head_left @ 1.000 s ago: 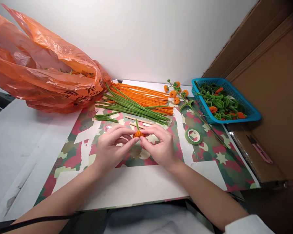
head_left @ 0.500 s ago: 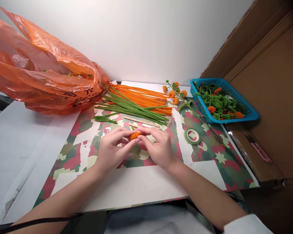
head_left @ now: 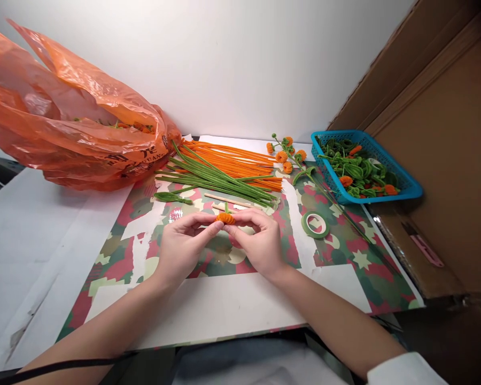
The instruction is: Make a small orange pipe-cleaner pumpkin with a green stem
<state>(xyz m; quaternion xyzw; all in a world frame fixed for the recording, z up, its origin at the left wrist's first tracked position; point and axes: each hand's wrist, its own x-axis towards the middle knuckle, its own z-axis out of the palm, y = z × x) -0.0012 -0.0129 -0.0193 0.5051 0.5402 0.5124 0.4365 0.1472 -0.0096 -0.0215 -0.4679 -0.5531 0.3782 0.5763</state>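
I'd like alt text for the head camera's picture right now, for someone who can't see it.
A person's left hand and right hand pinch a small orange piece above a patterned surface. Beyond them lie green stems and orange stems. An orange bag is at left, green tape and a blue basket at right.

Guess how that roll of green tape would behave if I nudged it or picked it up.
Lying flat, the roll of green tape would probably slide, not roll. Its round outline suggests it could roll if stood on edge. Small and hollow-centred, it is likely light.
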